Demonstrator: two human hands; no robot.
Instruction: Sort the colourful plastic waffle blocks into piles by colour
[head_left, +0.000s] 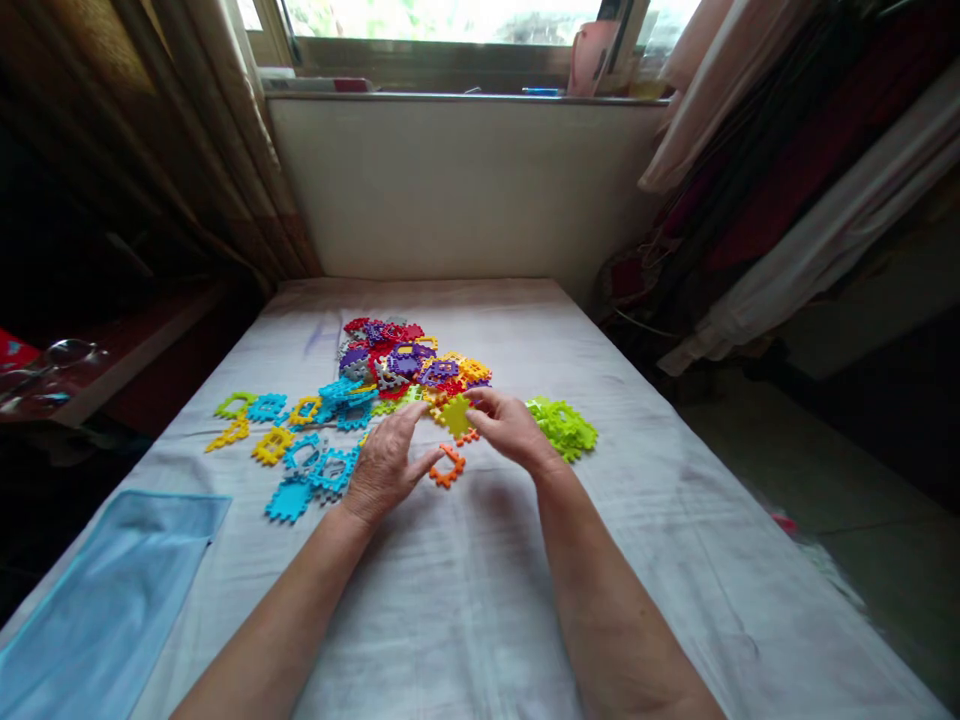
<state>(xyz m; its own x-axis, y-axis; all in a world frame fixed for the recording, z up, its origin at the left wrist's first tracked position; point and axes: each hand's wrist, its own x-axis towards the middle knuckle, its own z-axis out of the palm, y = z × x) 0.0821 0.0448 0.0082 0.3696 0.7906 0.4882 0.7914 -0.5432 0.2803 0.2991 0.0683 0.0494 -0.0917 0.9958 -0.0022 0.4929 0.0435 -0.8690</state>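
Note:
A heap of toothed plastic puzzle tiles (pixel 397 365) in red, purple, yellow and blue lies on a bed covered with a white sheet (pixel 465 580). My right hand (pixel 510 425) pinches a lime-green tile (pixel 455 415) at the heap's near edge. Just left of it, my left hand (pixel 386 465) rests on the sheet with the thumb touching an orange tile (pixel 448 467). Blue tiles (pixel 311 475) and yellow tiles (pixel 271 445) lie spread out to the left. A stack of green tiles (pixel 564 428) sits right of my right hand.
A light blue cloth (pixel 105 600) lies on the near left corner of the bed. A wall and window sill (pixel 465 95) stand behind the bed. Curtains hang on both sides. The floor drops away on the right.

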